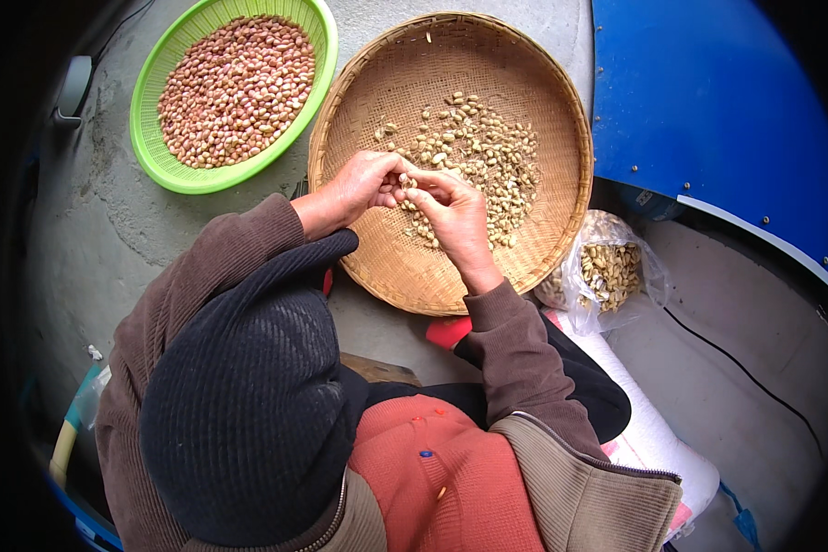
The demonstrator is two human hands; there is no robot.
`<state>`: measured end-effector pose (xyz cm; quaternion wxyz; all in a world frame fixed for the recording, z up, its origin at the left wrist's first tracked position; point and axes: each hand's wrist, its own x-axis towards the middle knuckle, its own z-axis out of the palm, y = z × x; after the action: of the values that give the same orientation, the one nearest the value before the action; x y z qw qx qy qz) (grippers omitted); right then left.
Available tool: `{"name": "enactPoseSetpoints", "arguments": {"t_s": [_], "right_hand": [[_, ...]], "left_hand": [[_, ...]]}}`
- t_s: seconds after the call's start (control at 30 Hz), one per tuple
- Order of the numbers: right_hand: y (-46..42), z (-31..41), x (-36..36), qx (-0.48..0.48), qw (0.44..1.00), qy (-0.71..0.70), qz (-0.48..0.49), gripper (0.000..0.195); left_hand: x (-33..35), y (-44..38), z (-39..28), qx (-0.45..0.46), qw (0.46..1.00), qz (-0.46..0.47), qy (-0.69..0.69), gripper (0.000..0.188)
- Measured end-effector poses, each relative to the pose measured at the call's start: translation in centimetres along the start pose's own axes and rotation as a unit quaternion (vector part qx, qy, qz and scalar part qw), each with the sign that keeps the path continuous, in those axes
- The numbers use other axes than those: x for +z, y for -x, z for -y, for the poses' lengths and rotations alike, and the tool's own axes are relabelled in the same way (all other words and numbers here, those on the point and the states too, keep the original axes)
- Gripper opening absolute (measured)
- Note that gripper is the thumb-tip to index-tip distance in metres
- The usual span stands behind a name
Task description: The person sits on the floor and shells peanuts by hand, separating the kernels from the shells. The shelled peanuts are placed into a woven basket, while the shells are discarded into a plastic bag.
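My left hand [360,181] and my right hand [459,212] meet over a round woven bamboo tray [414,276]. Thumb and fingertips of both close on a small peanut pod [406,182]. Whether its shell is split is too small to tell. The other fingers of my left hand curl inward, and what may be kernels there are partly hidden. Beneath and beyond my hands, many unshelled peanuts [500,165] lie spread with bits of debris. At the upper left, a green plastic colander [148,148] holds a heap of reddish shelled peanuts [238,93].
Right of the tray, a clear plastic bag [586,310] holds peanut shells [610,272], beside a white woven sack [645,431]. A black cable [738,369] crosses the concrete floor. A blue panel [717,103] bounds the upper right. My knees are close below the tray.
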<state>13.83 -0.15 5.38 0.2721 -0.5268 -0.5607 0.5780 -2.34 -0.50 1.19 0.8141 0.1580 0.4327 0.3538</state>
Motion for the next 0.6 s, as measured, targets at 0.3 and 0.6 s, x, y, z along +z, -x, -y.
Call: {"name": "enactPoseSetpoints", "arguments": {"t_s": [0.3,0.6], "right_hand": [[0.5,0.8,-8.0,-0.019,0.985,-0.016,-0.173,0.017],[4.2,-2.9,-23.5,0.045,0.754,0.529,-0.386,0.016]], "left_hand": [[0.6,-0.2,-0.1,-0.021,0.994,-0.057,-0.095,0.024],[0.5,-0.2,0.0,-0.004,0.992,-0.077,-0.098,0.035]]}}
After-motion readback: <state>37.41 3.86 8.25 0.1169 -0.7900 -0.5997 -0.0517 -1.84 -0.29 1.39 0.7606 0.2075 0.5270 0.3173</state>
